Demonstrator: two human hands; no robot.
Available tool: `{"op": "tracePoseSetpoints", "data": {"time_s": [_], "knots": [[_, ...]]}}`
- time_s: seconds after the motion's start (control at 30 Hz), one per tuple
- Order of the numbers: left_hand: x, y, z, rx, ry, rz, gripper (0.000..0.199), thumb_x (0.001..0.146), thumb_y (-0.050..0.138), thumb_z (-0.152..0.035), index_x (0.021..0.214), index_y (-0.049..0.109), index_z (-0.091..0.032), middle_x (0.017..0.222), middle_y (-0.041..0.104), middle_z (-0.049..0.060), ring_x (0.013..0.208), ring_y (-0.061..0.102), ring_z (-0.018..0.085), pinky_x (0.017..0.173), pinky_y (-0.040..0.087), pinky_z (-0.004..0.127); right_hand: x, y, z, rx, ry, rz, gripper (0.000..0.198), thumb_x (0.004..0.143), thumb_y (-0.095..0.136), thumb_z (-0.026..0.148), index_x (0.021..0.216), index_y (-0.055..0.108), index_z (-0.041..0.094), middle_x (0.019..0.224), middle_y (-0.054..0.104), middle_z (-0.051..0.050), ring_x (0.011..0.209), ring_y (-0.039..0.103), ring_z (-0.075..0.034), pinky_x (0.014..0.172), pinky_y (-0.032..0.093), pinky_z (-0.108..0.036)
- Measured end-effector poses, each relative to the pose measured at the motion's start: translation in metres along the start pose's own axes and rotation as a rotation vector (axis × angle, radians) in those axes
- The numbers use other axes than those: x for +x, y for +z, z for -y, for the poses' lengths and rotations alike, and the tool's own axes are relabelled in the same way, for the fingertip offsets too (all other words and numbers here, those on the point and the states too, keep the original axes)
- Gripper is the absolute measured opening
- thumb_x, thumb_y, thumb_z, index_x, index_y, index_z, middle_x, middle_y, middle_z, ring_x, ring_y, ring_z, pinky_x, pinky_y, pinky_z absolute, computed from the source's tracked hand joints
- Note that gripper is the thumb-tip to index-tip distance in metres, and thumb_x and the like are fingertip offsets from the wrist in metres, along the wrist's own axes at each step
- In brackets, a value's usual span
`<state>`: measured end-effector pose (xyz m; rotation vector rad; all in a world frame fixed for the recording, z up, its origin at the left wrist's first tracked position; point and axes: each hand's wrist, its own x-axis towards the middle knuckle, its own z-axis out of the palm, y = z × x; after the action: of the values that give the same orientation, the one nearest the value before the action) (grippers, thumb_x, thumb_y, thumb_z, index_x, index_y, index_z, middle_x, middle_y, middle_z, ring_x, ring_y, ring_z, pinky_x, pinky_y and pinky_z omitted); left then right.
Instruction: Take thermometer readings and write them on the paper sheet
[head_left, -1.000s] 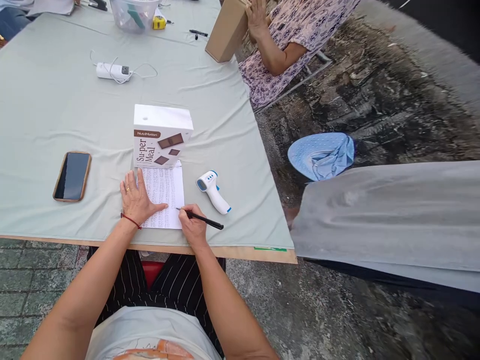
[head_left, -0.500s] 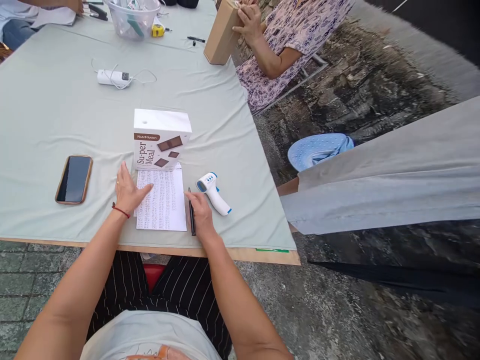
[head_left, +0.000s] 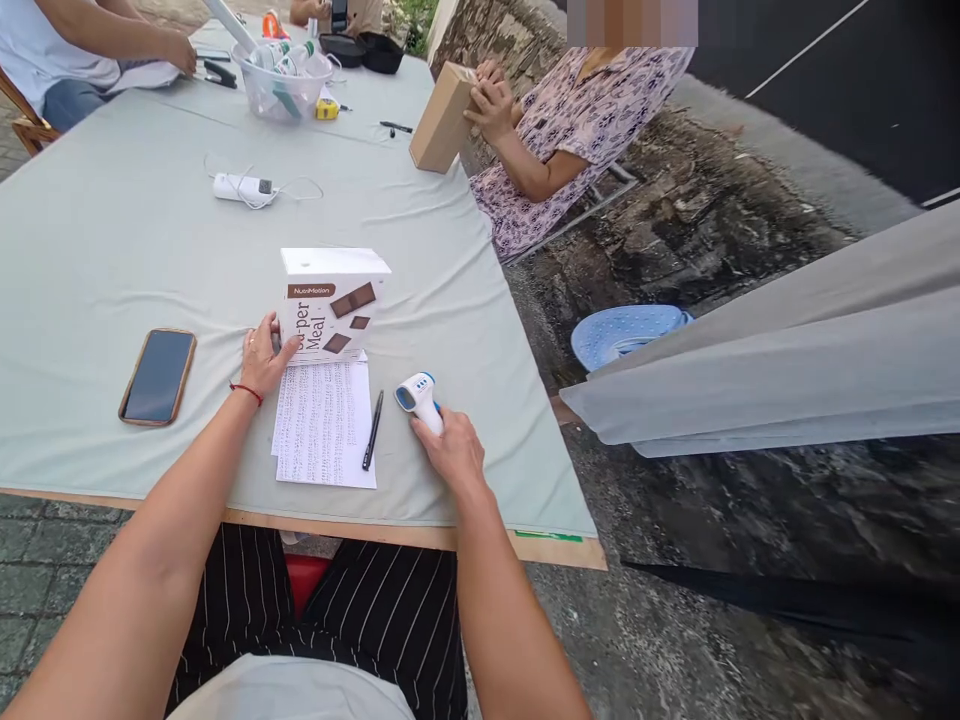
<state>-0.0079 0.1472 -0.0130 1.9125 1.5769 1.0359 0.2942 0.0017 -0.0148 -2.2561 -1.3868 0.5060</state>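
Observation:
My left hand point(head_left: 264, 355) grips the lower left corner of a white Su-per Meal box point(head_left: 349, 320), thumb across its front and fingers along its side. The box stands upright at the far end of printed sheets point(head_left: 324, 425) covered in small text. On the right edge of the sheets lies a black pen point(head_left: 373, 430). My right hand point(head_left: 454, 448) is closed around the handle of a white and blue infrared thermometer point(head_left: 417, 396), which points away from me at the table. My palm hides most of the handle.
A phone point(head_left: 157, 376) lies at the left. Farther back are a white device with a cable point(head_left: 241, 189), a plastic basket point(head_left: 279, 95) and a yellow tape measure point(head_left: 327, 109). A person across the right side holds a cardboard box point(head_left: 442, 118). Another person's arm point(head_left: 124, 35) rests at the far left.
My right hand has moved right from the pen to the thermometer and closed on its handle. My left hand has shifted from the sheets onto the white box. The view has tilted up slightly.

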Motion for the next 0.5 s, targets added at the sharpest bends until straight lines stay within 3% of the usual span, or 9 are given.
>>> {"op": "tracePoseSetpoints", "data": {"time_s": [0.1, 0.17, 0.23, 0.37, 0.5], "knots": [[-0.001, 0.002, 0.001, 0.042, 0.01, -0.056, 0.062, 0.096, 0.034, -0.064, 0.133, 0.053, -0.017, 0.113, 0.068, 0.014, 0.108, 0.061, 0.029, 0.104, 0.04, 0.049, -0.003, 0.002, 0.033, 0.494, 0.033, 0.028, 0.045, 0.078, 0.058, 0.064, 0.084, 0.062, 0.019, 0.074, 0.055, -0.001, 0.071, 0.049, -0.018, 0.065, 0.04, -0.03], [-0.001, 0.002, 0.003, 0.082, 0.023, -0.058, 0.067, 0.098, 0.022, -0.065, 0.133, 0.054, -0.018, 0.11, 0.068, 0.014, 0.106, 0.061, 0.028, 0.102, 0.041, 0.047, -0.004, 0.005, 0.067, 0.857, -0.02, 0.023, 0.047, 0.078, 0.056, 0.067, 0.08, 0.058, 0.02, 0.068, 0.051, 0.002, 0.064, 0.044, -0.014, 0.061, 0.038, -0.028], [0.0, 0.002, 0.005, 0.138, 0.025, -0.048, 0.073, 0.098, 0.014, -0.066, 0.135, 0.053, -0.017, 0.112, 0.068, 0.015, 0.109, 0.059, 0.029, 0.104, 0.039, 0.048, -0.003, 0.01, 0.102, 1.077, -0.111, 0.065, 0.046, 0.078, 0.058, 0.067, 0.077, 0.055, 0.021, 0.067, 0.05, 0.003, 0.062, 0.043, -0.013, 0.058, 0.037, -0.026], [0.0, 0.003, 0.008, 0.242, -0.006, -0.024, 0.078, 0.098, 0.006, -0.064, 0.138, 0.052, -0.015, 0.114, 0.067, 0.017, 0.112, 0.058, 0.031, 0.104, 0.038, 0.049, 0.006, 0.025, 0.15, 1.207, -0.219, 0.13, 0.048, 0.079, 0.059, 0.069, 0.07, 0.051, 0.022, 0.065, 0.045, 0.004, 0.059, 0.038, -0.012, 0.056, 0.035, -0.026], [-0.001, 0.004, 0.006, 0.299, -0.033, -0.011, 0.075, 0.099, 0.007, -0.062, 0.142, 0.049, -0.016, 0.114, 0.067, 0.016, 0.115, 0.058, 0.03, 0.104, 0.039, 0.047, 0.016, 0.042, 0.16, 1.14, -0.247, 0.151, 0.048, 0.08, 0.057, 0.07, 0.078, 0.054, 0.022, 0.068, 0.048, 0.003, 0.064, 0.043, -0.013, 0.061, 0.04, -0.027]]}}
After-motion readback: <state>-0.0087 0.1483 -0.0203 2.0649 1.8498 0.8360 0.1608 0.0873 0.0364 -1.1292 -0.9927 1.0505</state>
